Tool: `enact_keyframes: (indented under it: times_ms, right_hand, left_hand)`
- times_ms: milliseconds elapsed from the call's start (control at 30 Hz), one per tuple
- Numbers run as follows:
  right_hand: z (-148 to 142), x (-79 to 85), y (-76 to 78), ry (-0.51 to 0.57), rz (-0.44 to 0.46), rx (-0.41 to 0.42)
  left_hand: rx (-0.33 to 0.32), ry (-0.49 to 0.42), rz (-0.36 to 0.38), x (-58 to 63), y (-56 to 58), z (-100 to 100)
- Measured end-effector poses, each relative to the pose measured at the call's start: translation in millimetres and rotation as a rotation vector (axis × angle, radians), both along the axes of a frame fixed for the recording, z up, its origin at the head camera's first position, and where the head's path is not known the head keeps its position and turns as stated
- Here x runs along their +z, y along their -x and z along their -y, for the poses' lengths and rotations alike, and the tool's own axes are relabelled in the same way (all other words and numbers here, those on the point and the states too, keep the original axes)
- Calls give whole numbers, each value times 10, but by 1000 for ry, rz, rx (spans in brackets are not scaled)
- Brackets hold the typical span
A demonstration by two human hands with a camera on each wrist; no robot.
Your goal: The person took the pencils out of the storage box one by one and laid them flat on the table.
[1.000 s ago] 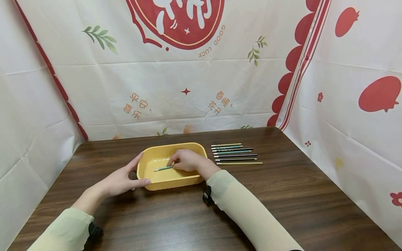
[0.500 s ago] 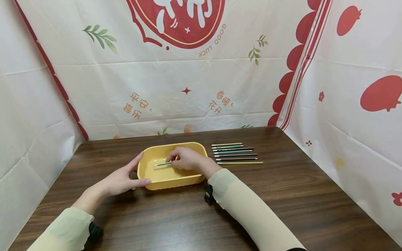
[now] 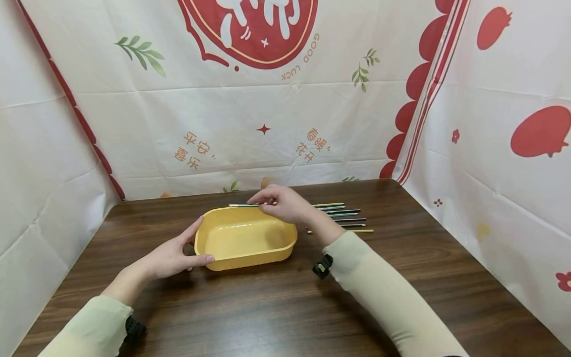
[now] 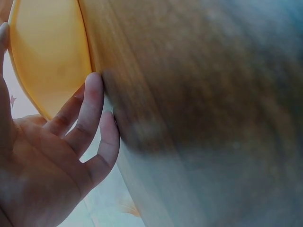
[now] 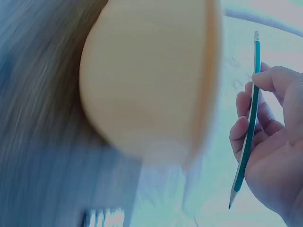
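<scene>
A green-and-white pencil [image 3: 240, 205] with a white eraser end hangs just above the far rim of the yellow plastic box [image 3: 250, 260]. Thumb and fingers of my right hand [image 3: 285, 203] pinch it mid-length; in the right wrist view the whole green pencil [image 5: 251, 113] shows, sharpened tip toward the bottom. My left hand [image 3: 171, 255] grips the box's left end, thumb on the near rim and fingers at the far side. In the left wrist view, curled fingers [image 4: 90, 109] press against the outside of the yellow box [image 4: 52, 47]. No pencil shows inside the box.
To the right of the box, several pencils [image 3: 343, 215] in yellow, green and black lie in near-parallel rows, their left ends partly covered by my right hand and wrist. The dark wood table [image 3: 250, 312] ends at a printed cloth backdrop [image 3: 223, 124].
My right hand has lifted the green pencil out of the box, up and away past its far rim. The left hand keeps its place on the box.
</scene>
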State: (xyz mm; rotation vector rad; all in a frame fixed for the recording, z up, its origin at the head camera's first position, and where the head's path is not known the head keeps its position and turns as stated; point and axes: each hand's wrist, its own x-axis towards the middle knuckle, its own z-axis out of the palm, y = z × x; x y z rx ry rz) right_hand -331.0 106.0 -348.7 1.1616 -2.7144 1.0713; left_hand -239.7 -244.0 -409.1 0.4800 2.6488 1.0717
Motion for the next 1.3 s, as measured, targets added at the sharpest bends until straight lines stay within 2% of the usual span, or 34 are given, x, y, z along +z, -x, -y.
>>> enact_keyframes:
  times_ms: [267,433,633,767,1033,1300]
  right_hand:
    - [-744,6,-111,-36,-45,-86]
    - [-1189,-57,-182,-55,-76,-130]
    - [-1568,-136,-254,-87,-46,-196]
    - [-1729,-205,-271,-123,-5,-216]
    - [-1909,-327,-275,-248,110,-174]
    - [-1943,-449,-221,-340,151,-115]
  left_hand:
    - [54,28,47,61,-19,-39]
    - [56,30,51,75,-21,-51]
    - [59,26,49,53,-15,-38]
    - [54,17,49,55,-23,-38]
    - [54,29,50,84,-28,-43]
    - [57,26,60,60,-46,-54]
